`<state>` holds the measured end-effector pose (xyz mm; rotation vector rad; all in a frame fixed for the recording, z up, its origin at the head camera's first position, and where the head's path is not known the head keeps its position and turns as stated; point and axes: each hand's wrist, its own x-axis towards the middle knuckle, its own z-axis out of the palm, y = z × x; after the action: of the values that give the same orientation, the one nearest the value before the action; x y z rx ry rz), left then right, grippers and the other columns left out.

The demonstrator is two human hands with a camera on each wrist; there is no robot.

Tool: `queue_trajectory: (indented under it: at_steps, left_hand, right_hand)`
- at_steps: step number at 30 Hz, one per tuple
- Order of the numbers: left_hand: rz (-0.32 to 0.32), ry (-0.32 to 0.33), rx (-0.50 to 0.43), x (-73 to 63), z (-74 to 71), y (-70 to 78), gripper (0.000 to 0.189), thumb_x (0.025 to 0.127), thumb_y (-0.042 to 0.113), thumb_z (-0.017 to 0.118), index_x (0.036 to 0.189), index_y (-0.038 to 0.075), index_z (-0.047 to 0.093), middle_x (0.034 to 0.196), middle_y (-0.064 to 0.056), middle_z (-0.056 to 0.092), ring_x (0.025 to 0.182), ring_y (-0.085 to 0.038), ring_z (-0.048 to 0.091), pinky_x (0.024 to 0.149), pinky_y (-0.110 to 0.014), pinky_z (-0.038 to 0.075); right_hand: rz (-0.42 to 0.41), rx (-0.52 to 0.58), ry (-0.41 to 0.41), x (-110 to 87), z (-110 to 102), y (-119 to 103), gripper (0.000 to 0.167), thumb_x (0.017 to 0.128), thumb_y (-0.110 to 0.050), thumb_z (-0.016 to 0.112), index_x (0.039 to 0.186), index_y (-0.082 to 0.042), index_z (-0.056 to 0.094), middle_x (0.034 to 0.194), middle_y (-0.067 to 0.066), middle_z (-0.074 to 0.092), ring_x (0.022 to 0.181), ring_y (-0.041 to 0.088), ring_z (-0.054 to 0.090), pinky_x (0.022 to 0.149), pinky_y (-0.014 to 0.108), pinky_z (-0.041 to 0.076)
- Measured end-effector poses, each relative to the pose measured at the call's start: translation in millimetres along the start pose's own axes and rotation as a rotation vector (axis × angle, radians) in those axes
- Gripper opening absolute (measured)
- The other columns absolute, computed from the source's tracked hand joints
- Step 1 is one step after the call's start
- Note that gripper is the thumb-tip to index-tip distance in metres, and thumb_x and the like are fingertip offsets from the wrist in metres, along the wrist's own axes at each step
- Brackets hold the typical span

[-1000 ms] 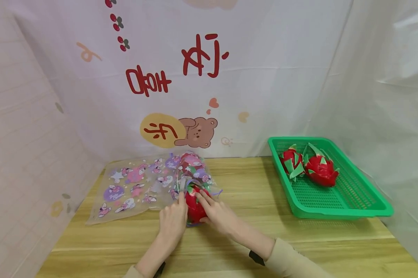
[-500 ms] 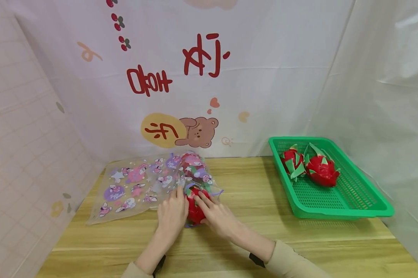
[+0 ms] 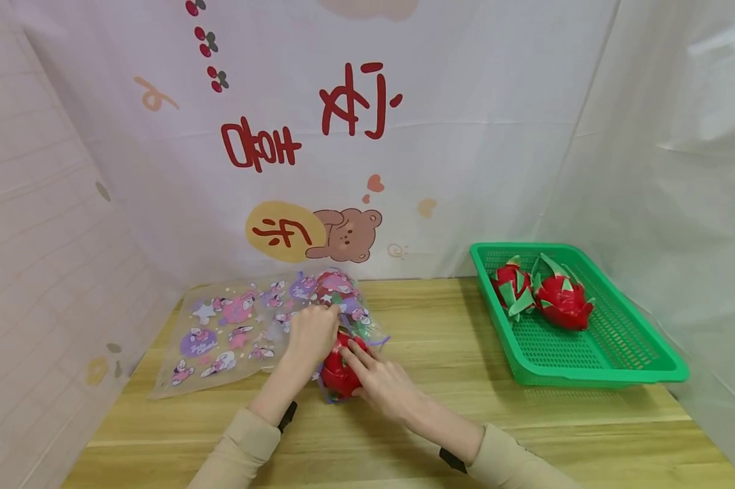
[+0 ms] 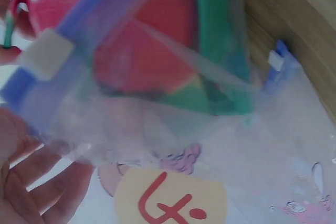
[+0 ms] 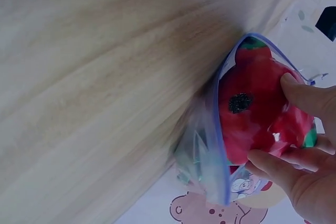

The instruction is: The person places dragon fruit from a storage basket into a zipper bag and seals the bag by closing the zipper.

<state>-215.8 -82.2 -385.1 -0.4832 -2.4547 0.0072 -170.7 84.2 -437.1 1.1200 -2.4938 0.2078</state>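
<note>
My right hand (image 3: 388, 384) holds a red dragon fruit (image 3: 338, 372) with green scales, thumb and fingers spread around it. In the right wrist view this dragon fruit (image 5: 257, 108) sits in the mouth of a clear zip bag (image 5: 212, 145), whose purple edge loops round it. My left hand (image 3: 314, 334) has its fingers curled at the zip bag's edge. The left wrist view shows the left hand (image 4: 39, 182) by the purple zip strip with its white slider (image 4: 48, 55). Deeper inside the printed bag lies another dragon fruit (image 3: 333, 285).
Left of the hands, a flat printed zip bag (image 3: 221, 333) lies on the wooden table (image 3: 428, 326). A green basket (image 3: 594, 372) stands at the right with two dragon fruits (image 3: 563, 302) in it. A printed cloth (image 3: 453, 136) hangs behind the table.
My left hand has moved up and slightly right from the fruit's left side to the bag's edge, its fingers now curled. My right hand stays on the dragon fruit.
</note>
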Motion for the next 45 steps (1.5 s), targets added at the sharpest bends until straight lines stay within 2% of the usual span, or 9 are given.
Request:
queue_trajectory:
  at_steps: [5,9,14,21,28,33,38,41,45]
  left_hand:
    - [-0.133,0.019,-0.044,2.0,7.2,-2.1,0.016,0.081,0.014,0.069,0.069,0.007,0.063,0.049,-0.006,0.054,0.039,-0.018,0.043,0.035,-0.031,0.035]
    - [-0.184,0.008,-0.062,4.0,12.7,-2.7,0.017,0.082,0.015,0.07,0.069,0.007,0.063,0.051,-0.007,0.058,0.039,-0.02,0.045,0.035,-0.032,0.035]
    - [-0.199,-0.015,-0.05,9.2,19.2,-3.0,0.018,0.079,0.019,0.075,0.069,0.008,0.065,0.056,-0.009,0.063,0.042,-0.024,0.052,0.036,-0.034,0.04]
    - [-0.233,-0.058,-0.051,14.8,32.0,-1.2,0.03,0.077,0.005,0.065,0.05,0.01,0.052,0.046,-0.004,0.048,0.04,-0.016,0.038,0.035,-0.034,0.036]
    - [-0.211,0.026,-0.085,10.5,34.0,-0.5,0.019,0.081,0.016,0.069,0.066,0.007,0.063,0.046,-0.006,0.05,0.04,-0.015,0.031,0.034,-0.027,0.03]
    - [-0.153,0.109,-0.178,-4.9,20.9,0.7,0.012,0.081,0.017,0.073,0.085,0.006,0.071,0.065,-0.008,0.07,0.04,-0.016,0.048,0.039,-0.027,0.041]
    - [-0.131,0.164,-0.236,-33.1,5.4,3.8,0.023,0.077,0.011,0.076,0.098,0.003,0.071,0.092,-0.014,0.073,0.077,-0.031,0.069,0.062,-0.04,0.058]
    - [-0.178,0.121,-0.197,-53.4,-3.7,6.5,0.037,0.074,0.013,0.08,0.105,-0.001,0.065,0.105,-0.021,0.069,0.096,-0.041,0.066,0.065,-0.049,0.058]
    - [-0.249,0.025,-0.162,-79.0,-11.2,9.9,0.04,0.074,0.014,0.079,0.101,-0.006,0.057,0.09,-0.022,0.067,0.077,-0.038,0.066,0.047,-0.041,0.055]
  right_hand:
    - [0.005,0.012,0.019,-2.4,2,0,0.072,0.077,-0.028,0.078,0.137,-0.007,0.045,0.136,0.018,0.055,0.113,0.037,0.061,0.077,0.04,0.059]
    - [-0.001,0.007,0.025,-3.5,1,1,0.073,0.076,-0.028,0.079,0.138,-0.008,0.045,0.136,0.017,0.055,0.112,0.038,0.062,0.078,0.04,0.058]
    - [-0.003,0.014,0.02,-4.8,2,1,0.073,0.078,-0.028,0.077,0.139,-0.009,0.043,0.138,0.017,0.054,0.112,0.038,0.062,0.08,0.04,0.058]
    - [-0.044,-0.004,0.073,-7.2,3,2,0.073,0.076,-0.029,0.079,0.137,-0.006,0.046,0.135,0.017,0.056,0.113,0.037,0.062,0.079,0.038,0.058]
    - [-0.038,-0.014,0.038,-3.4,3,3,0.075,0.077,-0.029,0.078,0.139,-0.008,0.043,0.136,0.015,0.056,0.116,0.036,0.06,0.08,0.037,0.058]
    - [-0.015,-0.012,-0.011,-1.0,2,3,0.078,0.08,-0.027,0.076,0.144,-0.01,0.037,0.142,0.014,0.05,0.12,0.036,0.057,0.079,0.035,0.058]
    - [-0.005,0.033,-0.013,-2.4,3,5,0.076,0.079,-0.026,0.077,0.144,-0.014,0.039,0.144,0.014,0.047,0.123,0.035,0.055,0.082,0.037,0.057]
    - [0.004,0.055,-0.043,-3.7,2,7,0.078,0.077,-0.028,0.078,0.144,-0.021,0.039,0.146,0.013,0.045,0.123,0.036,0.055,0.078,0.038,0.058]
    - [-0.02,0.018,-0.09,-5.5,3,7,0.073,0.078,-0.028,0.077,0.142,-0.026,0.041,0.149,0.013,0.042,0.123,0.038,0.054,0.071,0.035,0.059]
